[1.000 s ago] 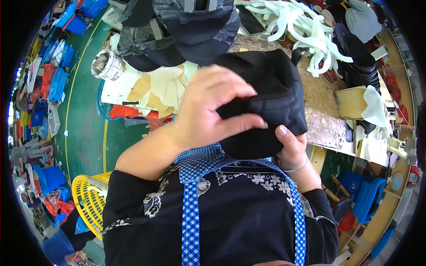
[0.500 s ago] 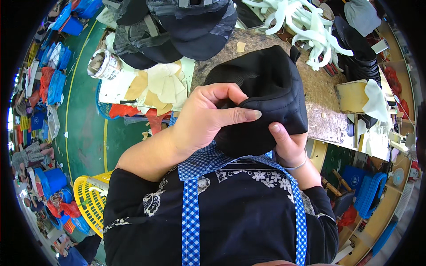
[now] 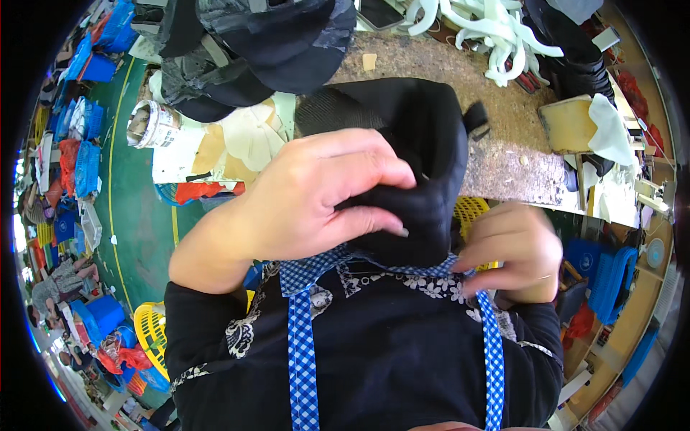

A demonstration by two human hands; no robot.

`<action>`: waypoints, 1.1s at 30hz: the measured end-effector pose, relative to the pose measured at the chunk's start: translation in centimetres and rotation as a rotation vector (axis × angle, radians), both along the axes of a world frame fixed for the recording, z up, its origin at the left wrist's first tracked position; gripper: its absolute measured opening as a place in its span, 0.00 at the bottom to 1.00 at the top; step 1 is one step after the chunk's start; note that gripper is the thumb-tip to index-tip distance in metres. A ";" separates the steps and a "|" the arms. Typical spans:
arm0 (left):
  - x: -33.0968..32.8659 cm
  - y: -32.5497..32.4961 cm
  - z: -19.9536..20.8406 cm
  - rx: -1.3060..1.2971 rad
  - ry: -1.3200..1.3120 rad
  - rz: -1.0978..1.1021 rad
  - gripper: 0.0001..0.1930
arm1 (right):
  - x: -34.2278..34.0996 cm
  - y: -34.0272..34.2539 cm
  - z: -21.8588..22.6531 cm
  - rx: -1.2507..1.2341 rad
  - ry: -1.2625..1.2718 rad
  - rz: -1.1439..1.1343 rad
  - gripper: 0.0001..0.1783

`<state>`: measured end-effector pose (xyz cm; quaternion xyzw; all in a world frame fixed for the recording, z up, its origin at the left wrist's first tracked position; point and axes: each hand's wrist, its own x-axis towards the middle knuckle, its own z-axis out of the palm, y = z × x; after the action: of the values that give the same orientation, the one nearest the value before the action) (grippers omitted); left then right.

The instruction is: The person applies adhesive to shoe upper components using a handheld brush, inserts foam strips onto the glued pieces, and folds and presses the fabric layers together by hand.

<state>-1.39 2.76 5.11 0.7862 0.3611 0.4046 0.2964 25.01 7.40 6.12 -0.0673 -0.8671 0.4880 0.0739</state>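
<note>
A hollow, soft black stitched fabric piece (image 3: 424, 208) stands in front of my chest at the worktable's near edge, its dark opening facing up. A ribbed patch covers its far left side, and a small black tab (image 3: 476, 118) sticks out at its right. My left hand (image 3: 338, 190) grips it from the left, thumb and fingers curled into the folded cloth; some fingertips are hidden in the folds. Off the cloth's right side, my right hand (image 3: 514, 251) is smeared by motion, close to the strap of my blue checked apron (image 3: 492, 352).
Stacked black curved pieces (image 3: 280, 50) lie at the far left beside a white tub (image 3: 153, 123) and pale cut pieces (image 3: 248, 140). White curved foam strips (image 3: 503, 43) and a yellowish block (image 3: 564, 126) sit on the right. Yellow baskets (image 3: 149, 330) stand low around me.
My right hand has let go of the black fabric piece and moved right. The piece has shifted slightly left and nearer, and my left hand has opened its grip wider on it.
</note>
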 end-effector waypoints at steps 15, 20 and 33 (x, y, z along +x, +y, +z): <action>-1.6 1.8 0.6 -0.353 0.221 -0.616 0.12 | -2.8 0.9 0.1 0.054 0.050 -0.091 0.10; 0.5 1.0 2.1 0.040 0.460 -0.365 0.22 | -3.1 1.4 -0.3 -0.011 0.047 -0.075 0.11; 2.8 2.9 -0.2 -0.715 -0.783 -0.089 0.10 | -0.9 1.1 0.1 0.592 0.868 -1.190 0.15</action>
<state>1.38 5.67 4.94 0.4410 0.3051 0.5063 0.6753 24.15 8.48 6.22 -0.3007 -0.6730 0.0986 0.6685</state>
